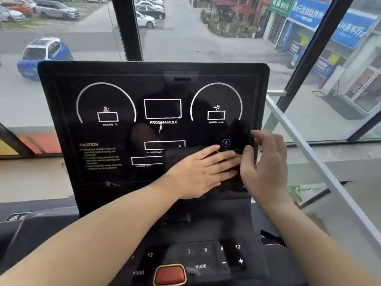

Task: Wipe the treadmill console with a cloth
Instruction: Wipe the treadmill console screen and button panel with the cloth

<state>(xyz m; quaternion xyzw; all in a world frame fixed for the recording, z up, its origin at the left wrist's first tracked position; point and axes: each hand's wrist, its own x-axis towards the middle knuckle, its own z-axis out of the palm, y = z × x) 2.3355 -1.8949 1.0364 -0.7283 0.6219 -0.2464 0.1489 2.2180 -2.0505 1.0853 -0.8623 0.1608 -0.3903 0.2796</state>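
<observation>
The black treadmill console (115,89) stands upright in front of me, with white dial outlines and a PROGRAM/MODE box. A dark cloth (179,156) lies flat against its lower right part and is hard to tell from the panel. My left hand (202,172) presses flat on the cloth, fingers pointing right. My right hand (266,166) is at the cloth's right end near the console's right edge, fingers spread and curled, thumb touching the cloth; whether it grips the cloth is unclear.
Below the console sits a button deck with a red stop button (170,275), MODE and plus/minus keys. A grey handrail (309,149) runs diagonally at right. A large window behind shows a street with cars and shops.
</observation>
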